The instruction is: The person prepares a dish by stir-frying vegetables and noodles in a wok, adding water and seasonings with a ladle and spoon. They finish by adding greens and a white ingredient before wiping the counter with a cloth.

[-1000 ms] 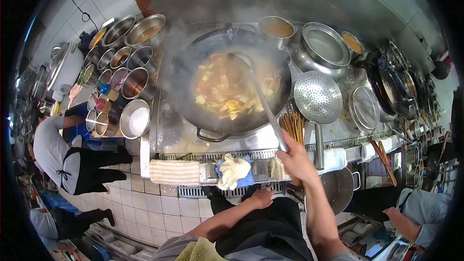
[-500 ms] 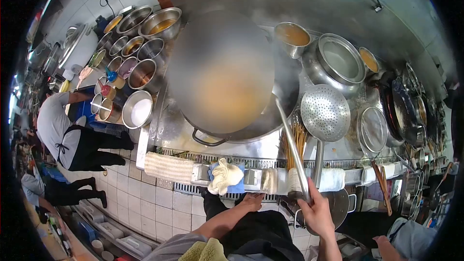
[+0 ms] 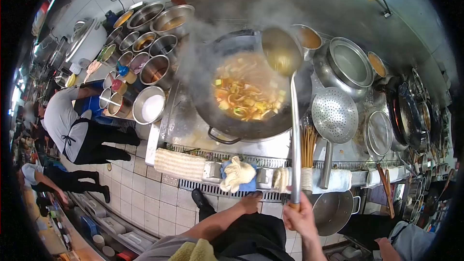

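Note:
A large black wok point(image 3: 208, 108) with noodles and vegetables point(image 3: 249, 99) in broth steams on the steel stove. My right hand point(image 3: 300, 215) is wrapped round the handle of a long metal ladle point(image 3: 296, 135). The ladle's bowl, with yellowish liquid in it, hangs over the wok's back right part. My left hand point(image 3: 251, 202) is low at the stove's front edge, just below a cream cloth point(image 3: 238, 174) on the rail. Its fingers are too small and dark to make out.
Metal bowls point(image 3: 155, 70) of ingredients stand on the left. Right of the wok are a perforated skimmer point(image 3: 334, 115), bamboo sticks point(image 3: 308, 145) and a large pot point(image 3: 316, 65). Two people point(image 3: 67, 121) work at far left; another person's arm point(image 3: 386, 249) shows at lower right.
The ladle has risen from the wok's right side into an upright line with my right hand, its bowl now above the wok. Steam has thinned, showing the food. The view has shifted slightly.

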Demonstrator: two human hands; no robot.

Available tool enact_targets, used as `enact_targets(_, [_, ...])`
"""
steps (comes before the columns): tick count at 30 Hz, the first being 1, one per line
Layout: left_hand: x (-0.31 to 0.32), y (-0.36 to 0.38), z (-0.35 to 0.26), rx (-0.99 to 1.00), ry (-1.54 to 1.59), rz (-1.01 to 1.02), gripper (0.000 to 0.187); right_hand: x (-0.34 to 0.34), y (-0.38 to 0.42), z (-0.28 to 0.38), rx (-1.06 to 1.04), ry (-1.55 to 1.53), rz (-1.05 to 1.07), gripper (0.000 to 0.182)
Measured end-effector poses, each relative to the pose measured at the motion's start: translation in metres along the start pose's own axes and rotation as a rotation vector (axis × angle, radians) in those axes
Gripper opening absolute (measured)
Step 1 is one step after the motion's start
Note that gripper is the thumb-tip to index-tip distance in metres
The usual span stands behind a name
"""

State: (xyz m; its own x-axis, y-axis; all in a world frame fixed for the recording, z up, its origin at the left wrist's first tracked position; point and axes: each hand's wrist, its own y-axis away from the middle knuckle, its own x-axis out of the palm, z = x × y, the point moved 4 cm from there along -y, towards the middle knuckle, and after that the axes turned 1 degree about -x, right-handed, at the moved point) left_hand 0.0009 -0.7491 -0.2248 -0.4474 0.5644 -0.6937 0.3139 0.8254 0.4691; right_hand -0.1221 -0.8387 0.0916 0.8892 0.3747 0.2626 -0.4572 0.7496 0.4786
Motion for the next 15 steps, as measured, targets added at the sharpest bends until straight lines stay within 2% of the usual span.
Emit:
enact_targets(2, [-0.002,0.053,0.038,-0.148,0.265,0.124,0.062,0.011,-0.008,-0.057,-0.031,0.183,-0.109,0.049])
enact_targets(3, [-0.001,0.083,0.061,-0.181,0.272,0.134,0.06,0.019,-0.01,-0.074,-0.043,0.218,-0.171,0.042])
enact_targets(6, [-0.001,0.183,0.126,-0.353,0.418,0.186,0.054,0.046,-0.013,-0.098,-0.048,0.213,-0.219,0.042])
enact_targets(8, [0.065,0.252,0.211,-0.449,0.318,0.135,0.056,0.067,-0.011,-0.105,-0.083,0.201,-0.27,0.04])
enact_targets(10, [0.096,0.321,0.265,-0.543,0.324,0.287,0.06,0.084,-0.014,-0.11,-0.125,0.25,-0.328,0.039])
enact_targets(12, [0.105,0.382,0.304,-0.758,0.319,0.276,0.065,0.092,-0.018,-0.116,-0.131,0.266,-0.358,0.038])
enact_targets(13, [0.111,0.408,0.326,-0.816,0.429,0.219,0.066,0.097,-0.021,-0.119,-0.133,0.261,-0.366,0.038])
enact_targets(14, [0.102,0.433,0.336,-0.818,0.353,0.079,0.064,0.102,-0.023,-0.12,-0.118,0.353,-0.432,0.036])
enact_targets(15, [0.098,0.451,0.351,-0.859,0.382,0.073,0.066,0.105,-0.026,-0.122,-0.123,0.389,-0.48,0.035])
